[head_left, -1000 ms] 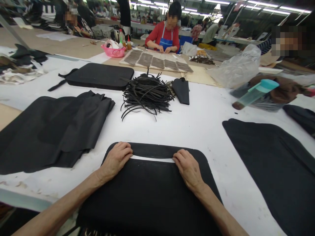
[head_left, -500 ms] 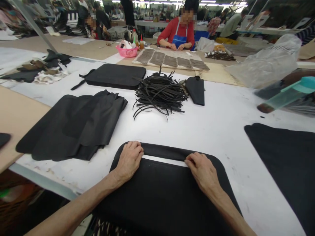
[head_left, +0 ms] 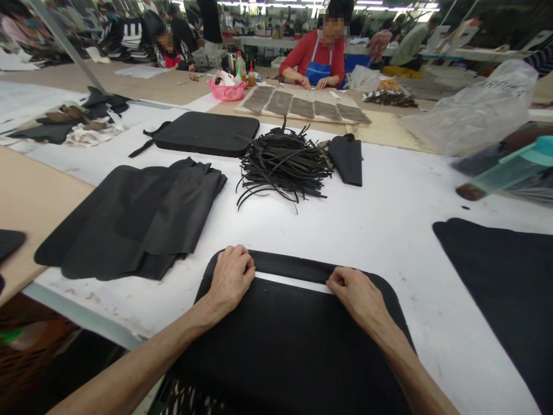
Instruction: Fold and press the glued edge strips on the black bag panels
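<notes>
A black rounded fabric panel (head_left: 285,340) lies on the white table right in front of me. Along its far edge runs a folded black strip (head_left: 289,266), with a thin white line showing just below it. My left hand (head_left: 230,279) presses on the left end of that fold, fingers curled over the strip. My right hand (head_left: 358,295) does the same at the right end, fingers bent down on the strip. Both forearms rest across the panel.
A stack of black fabric sheets (head_left: 133,219) lies to the left, a pile of thin black strips (head_left: 280,167) ahead, a black pad (head_left: 207,132) behind it. Another black panel (head_left: 501,288) sits at the right. A person in red (head_left: 317,55) works at the far table.
The view has swung left and down a little. My hands have stayed on the folded strip, with the fingers curling tighter over its ends.
</notes>
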`<action>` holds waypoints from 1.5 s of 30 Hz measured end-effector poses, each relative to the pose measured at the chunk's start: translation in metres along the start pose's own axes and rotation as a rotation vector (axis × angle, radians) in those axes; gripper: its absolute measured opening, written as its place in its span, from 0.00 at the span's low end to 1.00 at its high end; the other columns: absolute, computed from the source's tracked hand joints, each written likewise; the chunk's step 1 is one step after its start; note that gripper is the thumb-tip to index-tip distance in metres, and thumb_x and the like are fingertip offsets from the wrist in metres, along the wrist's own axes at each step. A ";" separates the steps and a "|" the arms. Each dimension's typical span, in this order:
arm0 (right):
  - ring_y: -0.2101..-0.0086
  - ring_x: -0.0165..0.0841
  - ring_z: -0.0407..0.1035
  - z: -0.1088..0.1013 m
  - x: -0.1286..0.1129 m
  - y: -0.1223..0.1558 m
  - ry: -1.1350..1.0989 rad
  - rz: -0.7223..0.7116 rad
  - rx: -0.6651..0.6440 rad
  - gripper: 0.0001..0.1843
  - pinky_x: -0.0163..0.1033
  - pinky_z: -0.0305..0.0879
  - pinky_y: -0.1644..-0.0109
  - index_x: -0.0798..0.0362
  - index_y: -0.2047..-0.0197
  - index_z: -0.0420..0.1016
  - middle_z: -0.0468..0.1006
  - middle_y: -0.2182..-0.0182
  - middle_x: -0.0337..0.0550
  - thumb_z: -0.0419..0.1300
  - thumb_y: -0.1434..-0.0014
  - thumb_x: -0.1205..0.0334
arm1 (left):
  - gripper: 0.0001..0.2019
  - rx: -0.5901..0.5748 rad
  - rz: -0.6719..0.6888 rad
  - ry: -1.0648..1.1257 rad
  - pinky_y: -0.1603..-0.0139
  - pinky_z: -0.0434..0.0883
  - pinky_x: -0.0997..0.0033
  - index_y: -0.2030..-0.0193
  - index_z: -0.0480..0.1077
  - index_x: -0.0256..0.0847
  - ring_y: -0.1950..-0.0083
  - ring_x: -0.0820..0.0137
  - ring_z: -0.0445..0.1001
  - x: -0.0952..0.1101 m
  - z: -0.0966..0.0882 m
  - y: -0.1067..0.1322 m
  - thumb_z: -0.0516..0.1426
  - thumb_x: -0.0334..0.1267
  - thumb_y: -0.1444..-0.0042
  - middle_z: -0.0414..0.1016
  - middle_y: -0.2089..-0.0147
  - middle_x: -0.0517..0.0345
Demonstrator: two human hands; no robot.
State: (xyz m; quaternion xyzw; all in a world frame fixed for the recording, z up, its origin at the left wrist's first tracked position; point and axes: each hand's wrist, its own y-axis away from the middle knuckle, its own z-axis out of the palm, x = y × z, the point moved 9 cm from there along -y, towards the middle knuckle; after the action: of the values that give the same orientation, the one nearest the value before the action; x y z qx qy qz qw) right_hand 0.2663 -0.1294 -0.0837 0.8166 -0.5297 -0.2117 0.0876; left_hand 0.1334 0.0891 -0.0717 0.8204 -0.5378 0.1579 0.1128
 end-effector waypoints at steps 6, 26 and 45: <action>0.71 0.32 0.62 0.001 0.000 -0.003 0.007 0.034 -0.048 0.07 0.36 0.49 0.70 0.50 0.76 0.67 0.70 0.74 0.39 0.51 0.50 0.63 | 0.06 -0.031 -0.043 -0.022 0.61 0.61 0.66 0.75 0.64 0.40 0.63 0.67 0.62 -0.004 -0.002 -0.007 0.53 0.28 0.50 0.66 0.68 0.59; 0.72 0.31 0.64 0.000 -0.002 -0.004 0.039 -0.013 -0.024 0.09 0.35 0.48 0.72 0.50 0.74 0.70 0.72 0.74 0.40 0.50 0.48 0.65 | 0.12 -0.024 0.538 -0.579 0.63 0.64 0.61 0.58 0.66 0.29 0.65 0.61 0.64 0.060 0.025 0.035 0.47 0.23 0.47 0.68 0.65 0.48; 0.69 0.33 0.66 -0.002 -0.003 -0.001 0.074 -0.017 0.021 0.10 0.36 0.50 0.69 0.52 0.72 0.72 0.74 0.72 0.43 0.49 0.48 0.67 | 0.27 -0.165 0.521 -0.654 0.55 0.65 0.54 0.39 0.54 0.30 0.58 0.57 0.67 0.071 0.039 0.041 0.45 0.23 0.49 0.69 0.59 0.42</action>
State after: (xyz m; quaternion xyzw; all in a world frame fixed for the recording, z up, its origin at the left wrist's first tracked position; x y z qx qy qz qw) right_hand 0.2669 -0.1269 -0.0816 0.8294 -0.5212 -0.1766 0.0967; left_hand 0.1276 -0.0014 -0.0796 0.6524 -0.7453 -0.1310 -0.0422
